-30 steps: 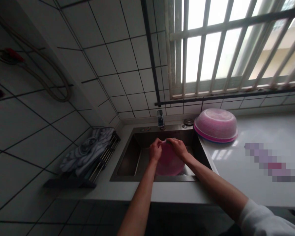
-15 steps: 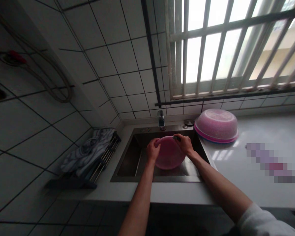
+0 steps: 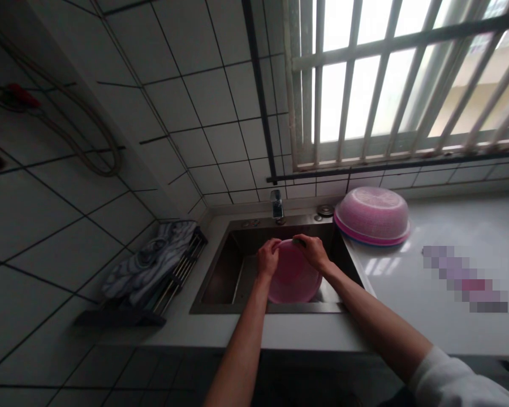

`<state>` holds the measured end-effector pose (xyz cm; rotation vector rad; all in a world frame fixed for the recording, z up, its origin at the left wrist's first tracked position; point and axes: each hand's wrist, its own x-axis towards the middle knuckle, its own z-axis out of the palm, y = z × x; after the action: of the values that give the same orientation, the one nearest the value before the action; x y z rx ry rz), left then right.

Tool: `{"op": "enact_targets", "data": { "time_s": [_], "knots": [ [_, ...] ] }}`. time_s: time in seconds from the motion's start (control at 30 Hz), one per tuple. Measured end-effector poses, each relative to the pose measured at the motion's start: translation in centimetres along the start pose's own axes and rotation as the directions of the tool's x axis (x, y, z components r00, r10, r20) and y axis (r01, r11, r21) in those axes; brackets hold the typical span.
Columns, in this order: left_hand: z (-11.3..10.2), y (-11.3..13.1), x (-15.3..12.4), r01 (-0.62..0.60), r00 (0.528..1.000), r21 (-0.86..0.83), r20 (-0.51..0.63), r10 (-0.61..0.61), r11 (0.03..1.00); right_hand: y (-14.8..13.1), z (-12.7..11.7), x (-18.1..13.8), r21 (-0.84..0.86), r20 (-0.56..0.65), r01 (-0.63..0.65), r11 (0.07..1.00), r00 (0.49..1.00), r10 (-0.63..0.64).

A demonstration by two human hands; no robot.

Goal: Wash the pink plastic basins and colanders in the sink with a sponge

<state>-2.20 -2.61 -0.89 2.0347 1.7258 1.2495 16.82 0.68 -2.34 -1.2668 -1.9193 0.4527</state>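
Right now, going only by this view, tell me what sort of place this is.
Probably a kitchen, though a utility room is possible: a metal sink with a faucet, set into a white counter, and a pink basin held in it.

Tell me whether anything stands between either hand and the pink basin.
Nothing visible blocks the left hand, which grips the pink basin. At the rim, a small dark item, too blurred to identify, seems to sit between the right hand and basin.
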Motion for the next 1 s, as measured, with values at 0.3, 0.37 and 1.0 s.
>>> {"op": "enact_targets", "data": {
  "time_s": [0.3,0.37,1.0],
  "knots": [
    [-0.8,0.7,-0.8,0.152,0.981,0.152,-0.143,-0.131,0.977,0.3,0.1,0.3,-0.011,0.031,0.048,0.999,0.998,-0.048],
    [-1.1,0.3,-0.7,0.258,0.943,0.125,-0.247,-0.222,0.958,0.8,-0.3,0.4,-0.042,-0.022,-0.056,0.998,0.998,0.055],
    [0.1,0.7,-0.6,0.043,0.999,0.083,-0.025,-0.041,0.996,-0.6,1.2,0.2,-0.112,0.108,0.124,0.986,0.988,-0.112]
  ]
}}
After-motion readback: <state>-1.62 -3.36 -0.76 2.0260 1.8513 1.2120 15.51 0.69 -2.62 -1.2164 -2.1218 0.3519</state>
